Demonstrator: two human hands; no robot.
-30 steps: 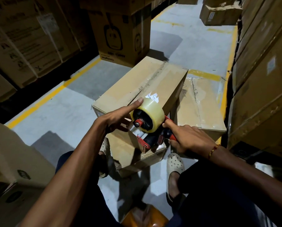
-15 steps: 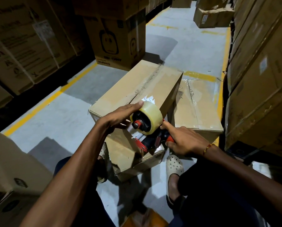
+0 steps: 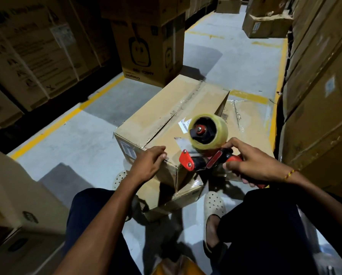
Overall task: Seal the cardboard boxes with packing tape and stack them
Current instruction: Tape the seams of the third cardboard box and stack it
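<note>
Gripping the tape gun (image 3: 203, 155) by its handle, the right hand (image 3: 251, 163) sets it at the box (image 3: 166, 120) edge, mid-frame. Left hand (image 3: 149, 163) rests curled on the near edge, holding nothing. Taping begins; next, pull along the seam.

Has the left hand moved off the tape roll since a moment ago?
Yes. The left hand has left the tape roll and now rests at the box's near edge.
</note>
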